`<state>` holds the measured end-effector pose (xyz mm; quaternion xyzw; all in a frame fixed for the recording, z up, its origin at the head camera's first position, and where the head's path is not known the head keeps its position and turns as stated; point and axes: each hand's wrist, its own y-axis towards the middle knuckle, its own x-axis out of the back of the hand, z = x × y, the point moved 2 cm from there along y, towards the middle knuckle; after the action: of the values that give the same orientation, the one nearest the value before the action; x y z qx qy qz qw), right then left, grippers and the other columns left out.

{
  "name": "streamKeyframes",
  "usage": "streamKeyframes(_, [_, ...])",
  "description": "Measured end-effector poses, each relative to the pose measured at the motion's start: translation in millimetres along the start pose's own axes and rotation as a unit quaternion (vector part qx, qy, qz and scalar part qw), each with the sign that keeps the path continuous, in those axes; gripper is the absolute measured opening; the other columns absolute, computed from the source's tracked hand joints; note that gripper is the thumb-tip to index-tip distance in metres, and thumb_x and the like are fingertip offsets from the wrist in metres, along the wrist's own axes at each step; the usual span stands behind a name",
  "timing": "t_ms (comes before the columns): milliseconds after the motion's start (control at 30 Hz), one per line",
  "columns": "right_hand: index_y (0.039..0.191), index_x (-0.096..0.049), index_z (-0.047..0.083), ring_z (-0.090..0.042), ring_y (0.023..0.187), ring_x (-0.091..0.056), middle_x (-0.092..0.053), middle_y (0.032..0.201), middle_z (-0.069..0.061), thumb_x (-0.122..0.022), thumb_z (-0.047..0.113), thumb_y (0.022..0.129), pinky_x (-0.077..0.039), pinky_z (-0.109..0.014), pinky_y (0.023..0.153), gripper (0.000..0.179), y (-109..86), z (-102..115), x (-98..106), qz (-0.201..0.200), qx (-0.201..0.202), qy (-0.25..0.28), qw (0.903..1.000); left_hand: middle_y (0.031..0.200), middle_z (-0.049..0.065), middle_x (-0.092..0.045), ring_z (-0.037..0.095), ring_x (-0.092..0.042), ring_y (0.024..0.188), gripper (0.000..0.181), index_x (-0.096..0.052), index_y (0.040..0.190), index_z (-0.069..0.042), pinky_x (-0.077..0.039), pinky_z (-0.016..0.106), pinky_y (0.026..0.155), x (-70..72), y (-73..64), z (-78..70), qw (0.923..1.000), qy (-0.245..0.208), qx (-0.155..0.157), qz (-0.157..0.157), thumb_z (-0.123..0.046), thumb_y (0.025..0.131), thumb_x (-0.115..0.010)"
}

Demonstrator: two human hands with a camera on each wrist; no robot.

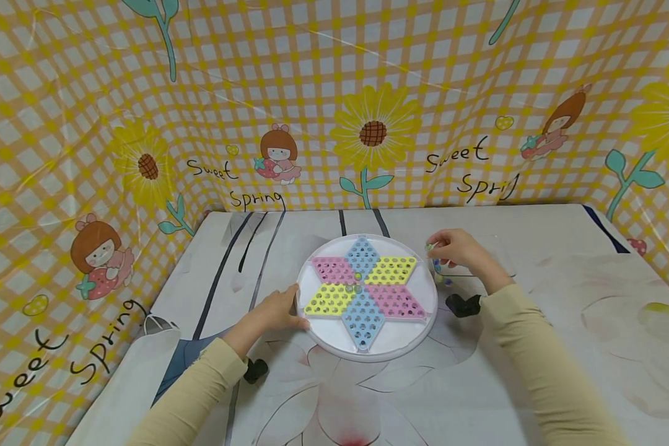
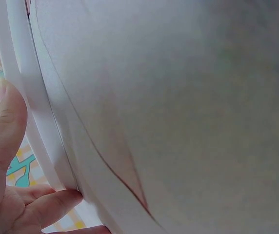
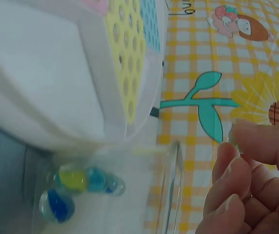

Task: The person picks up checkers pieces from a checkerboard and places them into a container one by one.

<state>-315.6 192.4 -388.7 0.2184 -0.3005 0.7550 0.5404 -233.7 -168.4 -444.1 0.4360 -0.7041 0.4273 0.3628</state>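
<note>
The right hand (image 1: pixel 456 249) pinches a marble (image 1: pixel 428 247) off the board (image 1: pixel 404 334)'s right edge, by a clear box (image 3: pixel 175 180); the left hand (image 1: pixel 279 310) grips its left rim; tabletop (image 1: pixel 451 396) spreads in front.

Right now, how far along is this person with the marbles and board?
Done: three marbles sit near the middle of the board. In hand: the right hand pinches a greenish marble; the left hand touches the rim. Left, probably: the loose marbles in the clear box.
</note>
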Motion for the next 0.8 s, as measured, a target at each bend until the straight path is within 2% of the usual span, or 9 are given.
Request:
streamKeyframes(200, [0.119, -0.048, -0.005, -0.018, 0.073, -0.052, -0.055, 0.088, -0.01, -0.056, 0.017, 0.089, -0.048, -0.028, 0.062, 0.038, -4.1, -12.6, 10.0, -0.007, -0.007, -0.008, 0.9999, 0.133, 0.027, -0.044, 0.045, -0.038, 0.124, 0.094, -0.024, 0.142, 0.002, -0.034, 0.053, 0.101, -0.7, 0.2, -0.3, 1.0, 0.001, 0.0, -0.001, -0.041, 0.074, -0.072])
streamKeyframes(500, [0.119, -0.048, -0.008, -0.018, 0.071, -0.054, -0.058, 0.085, -0.008, -0.057, 0.016, 0.088, -0.049, -0.03, 0.062, 0.04, -10.4, -29.9, 19.5, -0.01, 0.004, -0.001, 0.9999, 0.134, 0.027, -0.042, 0.044, -0.037, 0.125, 0.094, -0.023, 0.142, 0.003, -0.034, 0.052, 0.102, -1.7, 0.3, 1.0, 1.0, 0.0, -0.002, -0.002, -0.041, 0.075, -0.072])
streamKeyframes(800, [0.119, -0.048, -0.007, -0.016, 0.07, -0.054, -0.058, 0.085, -0.007, -0.058, 0.018, 0.087, -0.049, -0.028, 0.059, 0.042, -10.6, -42.9, 22.1, -0.01, -0.018, -0.006, 0.9998, 0.133, 0.027, -0.044, 0.044, -0.039, 0.123, 0.093, -0.024, 0.142, 0.003, -0.035, 0.052, 0.101, -1.0, -0.9, -0.5, 1.0, -0.001, -0.005, -0.002, -0.039, 0.075, -0.073])
